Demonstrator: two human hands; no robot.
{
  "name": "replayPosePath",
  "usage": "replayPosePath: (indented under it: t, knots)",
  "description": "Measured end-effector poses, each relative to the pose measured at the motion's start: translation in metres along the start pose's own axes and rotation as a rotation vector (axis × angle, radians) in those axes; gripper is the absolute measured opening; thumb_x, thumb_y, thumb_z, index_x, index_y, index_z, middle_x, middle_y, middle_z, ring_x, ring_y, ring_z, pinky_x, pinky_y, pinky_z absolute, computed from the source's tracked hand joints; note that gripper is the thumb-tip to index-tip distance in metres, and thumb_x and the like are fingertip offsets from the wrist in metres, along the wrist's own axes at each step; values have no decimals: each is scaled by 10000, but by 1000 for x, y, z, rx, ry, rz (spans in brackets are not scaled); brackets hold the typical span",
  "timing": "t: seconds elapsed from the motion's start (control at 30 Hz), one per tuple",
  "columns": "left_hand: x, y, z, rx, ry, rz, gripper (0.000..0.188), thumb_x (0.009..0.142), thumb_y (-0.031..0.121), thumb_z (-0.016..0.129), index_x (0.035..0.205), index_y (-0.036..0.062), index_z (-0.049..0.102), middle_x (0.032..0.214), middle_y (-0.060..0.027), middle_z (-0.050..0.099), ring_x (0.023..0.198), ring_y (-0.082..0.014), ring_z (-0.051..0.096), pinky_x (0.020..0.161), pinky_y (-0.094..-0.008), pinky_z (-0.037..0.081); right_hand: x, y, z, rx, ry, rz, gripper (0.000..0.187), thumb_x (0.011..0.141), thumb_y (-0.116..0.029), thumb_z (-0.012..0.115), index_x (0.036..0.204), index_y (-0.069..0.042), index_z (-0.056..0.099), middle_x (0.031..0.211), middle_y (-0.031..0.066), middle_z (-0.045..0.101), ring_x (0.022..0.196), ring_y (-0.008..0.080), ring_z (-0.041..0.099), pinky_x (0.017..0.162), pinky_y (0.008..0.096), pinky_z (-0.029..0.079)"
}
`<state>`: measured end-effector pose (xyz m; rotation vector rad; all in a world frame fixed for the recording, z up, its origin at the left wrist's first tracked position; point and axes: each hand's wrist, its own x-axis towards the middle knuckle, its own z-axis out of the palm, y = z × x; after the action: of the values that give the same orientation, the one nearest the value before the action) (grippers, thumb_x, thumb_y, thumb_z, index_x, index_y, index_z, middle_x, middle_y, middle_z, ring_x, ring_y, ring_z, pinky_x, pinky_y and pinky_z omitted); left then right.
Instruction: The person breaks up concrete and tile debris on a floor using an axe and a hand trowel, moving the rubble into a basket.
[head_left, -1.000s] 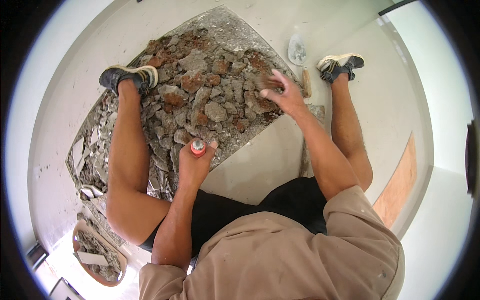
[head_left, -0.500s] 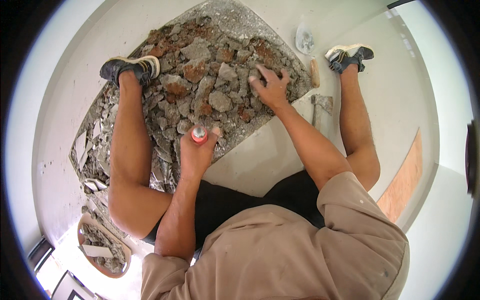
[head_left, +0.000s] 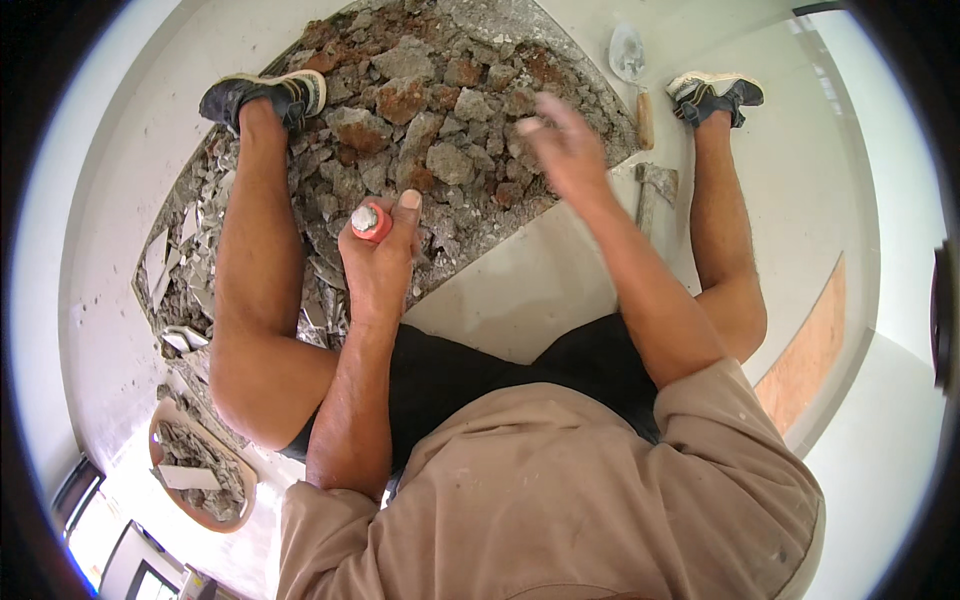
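I sit on a pale floor with my legs spread around a heap of grey and reddish rubble (head_left: pixel 440 110). My left hand (head_left: pixel 385 265) is closed around a red-handled tool (head_left: pixel 368 221) with a grey top end, held upright at the near edge of the rubble. Above the right side of the heap, my right hand (head_left: pixel 562 148) is raised and blurred, its fingers apart and nothing visible in it. What lies below the tool's handle is hidden by my hand.
A trowel (head_left: pixel 631 62) with a wooden handle lies beyond the heap near my right shoe (head_left: pixel 716 94). A hammer (head_left: pixel 653 187) rests beside my right leg. Broken tile shards (head_left: pixel 170 265) lie outside my left leg, and a round pan of debris (head_left: pixel 200 470) is at lower left.
My right hand has lifted off the stones it was resting on and now hovers open above them. My left hand still grips the red-handled tool in about the same place.
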<state>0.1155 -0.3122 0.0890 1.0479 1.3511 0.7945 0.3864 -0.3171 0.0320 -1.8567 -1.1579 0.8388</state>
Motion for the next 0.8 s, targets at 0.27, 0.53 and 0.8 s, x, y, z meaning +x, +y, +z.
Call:
replayPosePath:
  t: [0.27,0.53,0.8]
  knots:
    - [0,-15,6,87,-116,93,325,975,313,701,847,33,595,694,-33,599,635,-131,567,641,-295,471,-83,111,-102,-726,278,463,730,875,-344,707,1369,105,411,1276,330,522,1227,480,509,1045,512,427]
    - [-6,-14,44,21,-183,173,300,964,315,714,861,55,605,697,-16,607,651,-112,575,629,-282,464,-67,131,-85,-356,337,322,497,814,-188,712,1172,111,541,941,236,660,909,395,655,840,474,538]
    - [11,-9,109,-2,-413,232,240,920,255,764,890,57,632,769,-8,632,683,-96,570,654,-276,471,-91,1,-104,578,269,218,371,912,-168,676,1199,-4,506,825,80,587,704,198,608,549,344,530]
